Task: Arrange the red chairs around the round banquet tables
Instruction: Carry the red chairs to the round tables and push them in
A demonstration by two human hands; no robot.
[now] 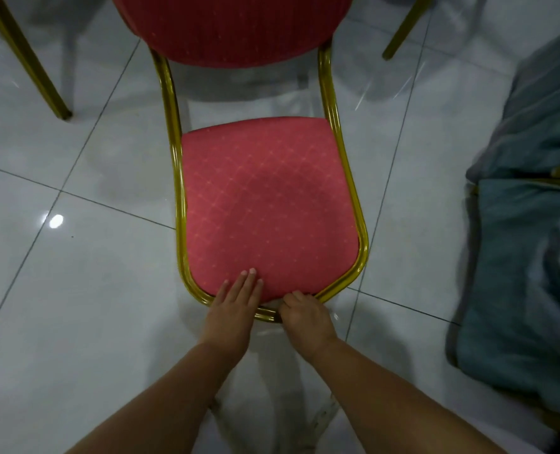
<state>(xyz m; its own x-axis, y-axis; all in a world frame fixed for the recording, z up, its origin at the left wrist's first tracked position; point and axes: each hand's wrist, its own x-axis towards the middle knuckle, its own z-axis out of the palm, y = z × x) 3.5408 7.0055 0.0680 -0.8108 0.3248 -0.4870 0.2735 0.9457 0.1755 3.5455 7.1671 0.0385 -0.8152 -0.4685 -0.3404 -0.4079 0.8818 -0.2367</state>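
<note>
Two bare forearms reach forward from six o'clock, and I see both hands meet at the front edge of the red chair (269, 204). My left hand (236, 306) lies flat, fingers straight and close together, pressing on the front of the seat cushion (265, 198) with the palm over the rail. My right hand (305, 317), just beside it at about five o'clock of the seat, has its fingers curled round the gold frame (357, 263) at the front lip, gripping it.

No writing or label can be read anywhere. The cushion is woven red fabric with a faint pale diamond grid and a darker patch at its middle; the frame is round, shiny gold tubing bent in a smooth loop. The chair stands at the centre, its rounded, ribbed red backrest (232, 27) at twelve o'clock.

At three o'clock a rumpled teal cloth (527, 224) hangs close beside the chair. Glossy white floor tiles (75, 290) lie all round. Further gold legs (26, 60) stand at eleven and one o'clock.
</note>
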